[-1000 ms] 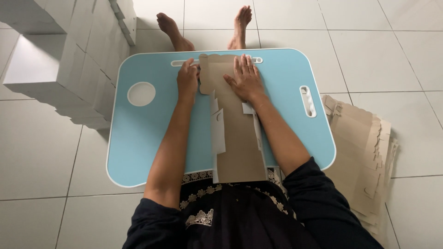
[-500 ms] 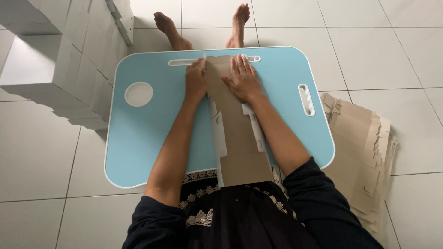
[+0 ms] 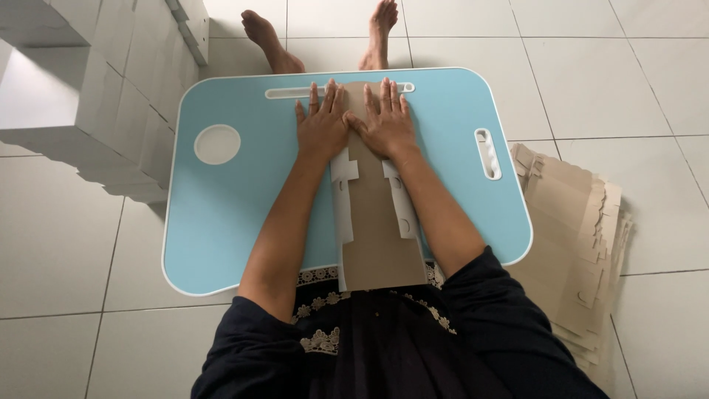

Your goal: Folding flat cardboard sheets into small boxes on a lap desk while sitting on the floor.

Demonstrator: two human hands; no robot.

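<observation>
My left hand (image 3: pixel 322 127) and right hand (image 3: pixel 385 122) lie flat and open, side by side with thumbs touching, pressing on the far end of a folded brown cardboard piece (image 3: pixel 375 229); neither grips it; the cardboard runs lengthwise down the middle of the light blue lap table (image 3: pixel 236 214) toward my lap; a stack of flat cardboard blanks (image 3: pixel 576 236) lies on the tiled floor just beside the table's right edge; white folded boxes (image 3: pixel 96 96) are piled at the far left.

Brown cardboard (image 3: pixel 377 229) (light-blue lap table (image 3: pixel 236 214))

Both hands flat, palms down, left hand (image 3: pixel 322 127) beside right hand (image 3: pixel 385 123), arms outstretched.
</observation>
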